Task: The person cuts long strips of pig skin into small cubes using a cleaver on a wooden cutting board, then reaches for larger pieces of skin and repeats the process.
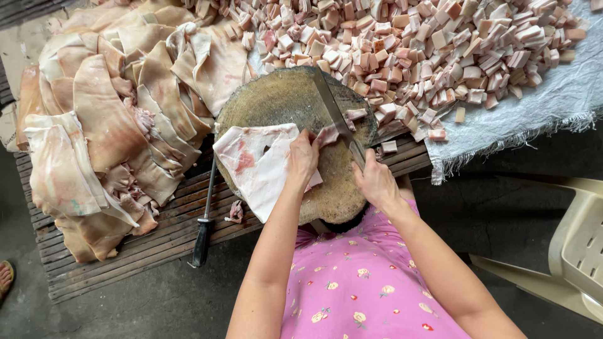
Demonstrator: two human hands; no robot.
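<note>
A round wooden chopping block (276,100) sits on a slatted wooden platform. A pale slab of pork fat and skin (254,160) lies across its left side. My left hand (303,158) presses down on the slab's right edge. My right hand (375,182) is shut on the handle of a cleaver (331,107), whose blade angles up across the block, just right of my left fingers. A few cut pieces lie beside the blade.
A big stack of uncut pork slabs (107,119) fills the left. A heap of cubed pork (427,50) lies on a white woven sheet (553,107) at the top right. A sharpening steel (204,220) rests on the slats (144,245). A plastic chair (578,245) stands right.
</note>
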